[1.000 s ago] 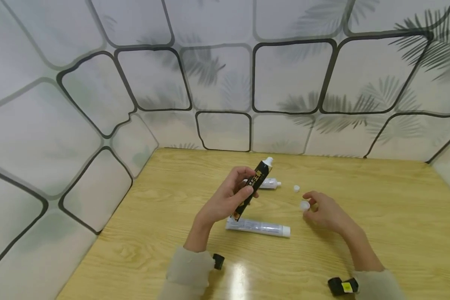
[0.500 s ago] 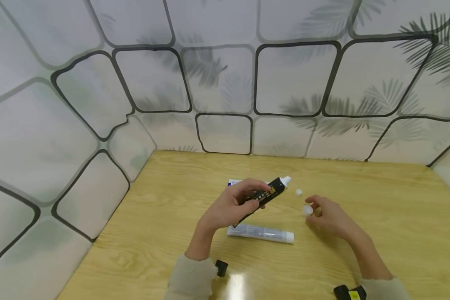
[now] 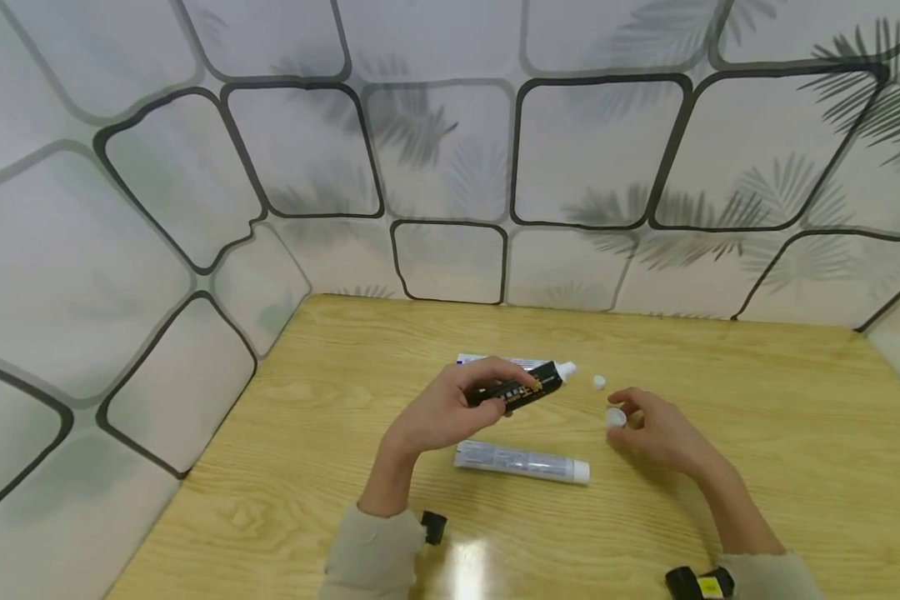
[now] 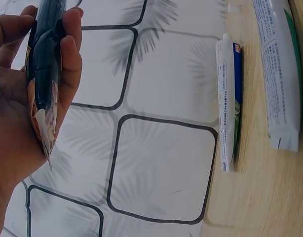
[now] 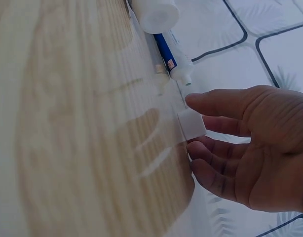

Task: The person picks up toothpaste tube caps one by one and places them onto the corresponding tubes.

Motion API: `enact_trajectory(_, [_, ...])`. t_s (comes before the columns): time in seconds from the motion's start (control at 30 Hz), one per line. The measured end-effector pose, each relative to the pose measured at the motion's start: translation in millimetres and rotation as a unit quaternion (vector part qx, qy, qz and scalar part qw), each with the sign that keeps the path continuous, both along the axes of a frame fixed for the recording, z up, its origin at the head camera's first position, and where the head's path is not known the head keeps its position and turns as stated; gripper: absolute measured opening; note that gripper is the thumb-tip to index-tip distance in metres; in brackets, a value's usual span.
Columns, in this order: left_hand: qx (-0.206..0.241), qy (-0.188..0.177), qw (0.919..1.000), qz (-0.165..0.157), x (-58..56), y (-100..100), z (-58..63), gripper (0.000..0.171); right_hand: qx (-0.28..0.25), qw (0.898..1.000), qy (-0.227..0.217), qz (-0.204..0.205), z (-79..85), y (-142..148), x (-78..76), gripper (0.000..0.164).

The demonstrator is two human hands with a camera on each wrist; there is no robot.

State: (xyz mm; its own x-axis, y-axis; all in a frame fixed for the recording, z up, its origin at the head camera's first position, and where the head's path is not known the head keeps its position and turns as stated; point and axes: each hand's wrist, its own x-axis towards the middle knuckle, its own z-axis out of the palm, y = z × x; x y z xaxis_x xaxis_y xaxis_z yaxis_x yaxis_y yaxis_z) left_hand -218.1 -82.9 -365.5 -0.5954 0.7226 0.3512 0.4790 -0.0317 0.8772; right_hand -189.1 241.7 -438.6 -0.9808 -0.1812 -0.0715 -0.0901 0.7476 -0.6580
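One black tube [image 3: 528, 392], clamped in the left grip [image 3: 444, 410] above the counter [image 3: 307, 375], now lies flatter than a second ago, bringing its bare nozzle [image 3: 567, 370] toward the side of the right grip [image 3: 663, 433], whose thumb and fingers curl about a white cap [image 3: 615, 418].

gap between hands [image 3: 438, 412] [image 3: 660, 432], small cap [image 3: 598, 382] within

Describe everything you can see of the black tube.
The black tube looks like soft, glossy plastic, with gold lettering, a narrow white nozzle, seemingly uncapped, and a flattened tail with copper tones. It is tilted, its nozzle pointing rightward and somewhat away from the person. The left hand grips it between thumb and fingers, above the table.
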Motion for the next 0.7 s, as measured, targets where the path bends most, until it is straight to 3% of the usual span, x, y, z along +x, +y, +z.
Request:
enact_trajectory(0.37, [-0.025,0.013,0.9991,0.033,-1.1,-2,-2.3,0.037,-0.014,1.000,0.013,-0.008,-4.8,1,0.2,0.041])
enact_trajectory(0.7, [-0.010,-0.003,0.9984,0.056,-3.2,-5,-3.3,0.037,-0.043,0.998,0.017,-0.034,6.9,-3,4.8,0.042])
